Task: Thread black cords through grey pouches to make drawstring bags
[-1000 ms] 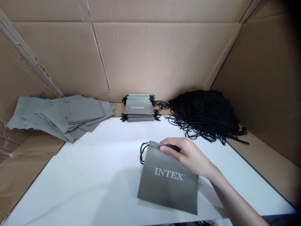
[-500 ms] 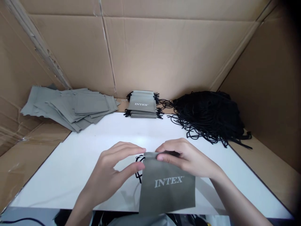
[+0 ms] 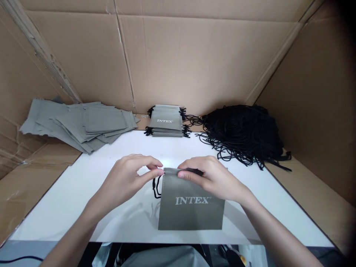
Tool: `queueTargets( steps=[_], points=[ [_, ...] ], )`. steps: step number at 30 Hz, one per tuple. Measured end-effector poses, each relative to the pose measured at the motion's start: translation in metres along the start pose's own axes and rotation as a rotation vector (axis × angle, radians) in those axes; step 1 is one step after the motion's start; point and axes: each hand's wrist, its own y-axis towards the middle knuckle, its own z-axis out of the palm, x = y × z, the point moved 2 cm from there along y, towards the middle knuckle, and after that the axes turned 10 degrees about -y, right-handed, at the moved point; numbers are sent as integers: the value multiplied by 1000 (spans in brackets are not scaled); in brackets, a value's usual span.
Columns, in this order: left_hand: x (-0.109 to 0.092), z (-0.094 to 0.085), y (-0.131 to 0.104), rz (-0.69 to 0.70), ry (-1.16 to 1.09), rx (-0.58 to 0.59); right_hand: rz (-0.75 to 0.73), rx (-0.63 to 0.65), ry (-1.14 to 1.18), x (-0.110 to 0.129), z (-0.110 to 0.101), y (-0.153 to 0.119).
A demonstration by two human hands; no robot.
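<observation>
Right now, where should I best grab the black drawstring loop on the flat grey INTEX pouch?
Pinch the black drawstring loop where it hangs free past the grey INTEX pouch's top-left corner, probably coming from the left: there it is clear of the fabric, just below the left hand.

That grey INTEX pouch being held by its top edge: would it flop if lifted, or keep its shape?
The grey INTEX pouch would probably droop: it looks like thin fabric lying flat on the white table. It seems light, since the left hand and right hand pinch it with fingertips only. Its black drawstring loop would likely dangle.
</observation>
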Motion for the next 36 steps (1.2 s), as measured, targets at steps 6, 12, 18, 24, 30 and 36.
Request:
queueTargets(
  steps=[6,12,18,24,30,36],
  points=[
    [9,-2,5,6,15,3,25,-29,-58,-2,4,3],
    [17,-1,9,-39,-23,12,16,-42,-129,-4,8,7],
    [15,2,13,-23,-81,67,53,-85,-65,-7,14,12],
    [31,-6,18,-94,-142,-92,296,-306,-4,-39,5,-3],
    [50,-9,19,-151,-171,-81,345,-212,194,-74,5,-25],
    [57,-7,18,-195,-221,-49,405,-187,393,-83,10,-30]
  ],
)
